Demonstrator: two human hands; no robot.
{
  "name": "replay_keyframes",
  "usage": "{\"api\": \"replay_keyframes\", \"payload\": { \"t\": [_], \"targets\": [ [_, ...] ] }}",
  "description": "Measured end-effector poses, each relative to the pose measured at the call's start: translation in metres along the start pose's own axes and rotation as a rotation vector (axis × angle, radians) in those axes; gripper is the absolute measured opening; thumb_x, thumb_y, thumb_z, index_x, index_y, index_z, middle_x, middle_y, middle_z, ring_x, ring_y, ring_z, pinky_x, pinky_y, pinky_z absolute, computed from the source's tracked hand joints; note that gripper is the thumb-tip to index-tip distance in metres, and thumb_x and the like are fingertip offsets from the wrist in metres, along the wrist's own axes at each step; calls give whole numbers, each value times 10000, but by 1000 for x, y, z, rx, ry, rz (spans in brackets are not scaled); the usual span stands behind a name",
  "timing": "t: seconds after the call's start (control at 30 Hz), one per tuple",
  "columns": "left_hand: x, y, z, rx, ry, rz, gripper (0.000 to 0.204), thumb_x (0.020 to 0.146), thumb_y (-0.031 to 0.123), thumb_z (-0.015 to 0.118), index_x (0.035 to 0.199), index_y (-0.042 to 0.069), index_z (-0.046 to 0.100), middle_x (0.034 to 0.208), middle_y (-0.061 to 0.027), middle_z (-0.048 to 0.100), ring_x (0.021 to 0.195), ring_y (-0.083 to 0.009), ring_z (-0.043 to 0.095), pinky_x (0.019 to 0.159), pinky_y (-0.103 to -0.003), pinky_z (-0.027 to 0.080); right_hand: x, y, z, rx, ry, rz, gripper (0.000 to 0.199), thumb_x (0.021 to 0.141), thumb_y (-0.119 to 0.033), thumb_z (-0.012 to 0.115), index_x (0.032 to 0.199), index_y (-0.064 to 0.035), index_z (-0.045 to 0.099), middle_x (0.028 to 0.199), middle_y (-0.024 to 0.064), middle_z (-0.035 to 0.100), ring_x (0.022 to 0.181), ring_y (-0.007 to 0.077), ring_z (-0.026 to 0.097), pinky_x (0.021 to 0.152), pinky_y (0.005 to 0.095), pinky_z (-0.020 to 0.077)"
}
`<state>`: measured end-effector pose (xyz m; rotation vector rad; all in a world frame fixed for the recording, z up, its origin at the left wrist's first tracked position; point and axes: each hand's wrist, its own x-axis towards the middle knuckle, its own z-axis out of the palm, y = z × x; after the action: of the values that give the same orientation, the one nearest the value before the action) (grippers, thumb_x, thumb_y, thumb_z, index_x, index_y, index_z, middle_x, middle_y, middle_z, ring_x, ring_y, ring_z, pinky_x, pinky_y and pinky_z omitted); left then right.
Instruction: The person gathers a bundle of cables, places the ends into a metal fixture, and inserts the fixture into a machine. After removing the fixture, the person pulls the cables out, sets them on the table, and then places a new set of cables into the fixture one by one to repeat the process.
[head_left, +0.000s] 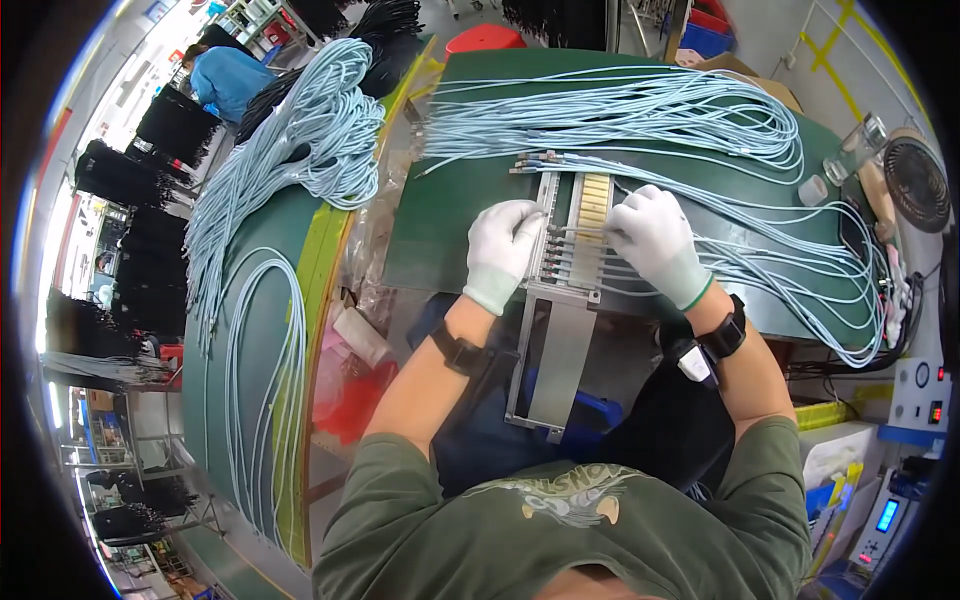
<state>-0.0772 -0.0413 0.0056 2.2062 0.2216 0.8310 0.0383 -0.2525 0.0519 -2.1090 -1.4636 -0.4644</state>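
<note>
Observed well to the left of the metal frame point(563, 370): a co-worker in a blue top point(230, 80), bent forward, and black cables point(155, 260) hanging in bunches. Nearer the frame, also on its left, a thick bundle of pale blue cables point(345, 100) lies on the side bench point(262, 390).

The left hand point(503, 242), in a white glove, is at the frame's left edge, thumb and forefinger close together; whether they pinch anything I cannot tell.

The frame itself lies partly on the green bench point(430, 235), its near end projecting past the bench edge toward the person. Several cable ends point(556, 266) sit side by side in it, left of its yellow strip point(594, 195).

The right hand point(650, 235), likewise gloved, is over the frame's right side, fingers curled inward; their grip cannot be confirmed.

Beyond the frame, extending right, lies a long looped cable bundle point(640, 115). Farthest right of it: a glass jar point(855, 148) and a dark fan point(916, 183).
</note>
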Motion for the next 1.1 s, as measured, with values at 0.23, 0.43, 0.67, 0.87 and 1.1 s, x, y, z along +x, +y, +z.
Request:
{"api": "replay_keyframes", "payload": {
  "t": [0.23,0.43,0.67,0.87,1.1],
  "targets": [
    [0,-1,-4,-25,-59,-57,150,854,182,709,947,67,736,982,-107,723,951,-307,667,874,-396,516,2,-3,7,-104,-10,-43,126,729,-134,735,785,-136,623,784,21,592,889,247,575,766,373,449],
    [-1,12,11,177,-168,212,285,844,347,712,1092,214,758,1339,-160,600,1242,-382,518,1076,-483,393,-1,0,13,-109,-31,-23,114,749,-155,734,795,-133,631,790,28,592,891,254,576,767,379,455],
    [-6,19,5,513,-385,261,363,821,443,711,1161,320,746,1462,-164,495,1337,-399,419,1143,-559,272,5,46,17,-152,52,186,114,786,-199,722,824,-124,645,798,64,610,835,307,594,725,429,478],
    [-6,6,17,357,-229,328,294,815,389,738,1065,238,773,1314,-162,604,1228,-383,513,1086,-508,351,2,59,15,-184,-61,153,113,827,-197,704,864,-109,644,798,104,640,823,331,616,721,433,496],
    [14,27,1,31,28,264,221,812,307,755,906,108,754,1151,-131,682,1116,-337,571,992,-448,415,21,-8,3,379,44,-33,100,799,-109,716,877,-82,658,810,124,669,788,342,636,697,445,499]
  ]
}}
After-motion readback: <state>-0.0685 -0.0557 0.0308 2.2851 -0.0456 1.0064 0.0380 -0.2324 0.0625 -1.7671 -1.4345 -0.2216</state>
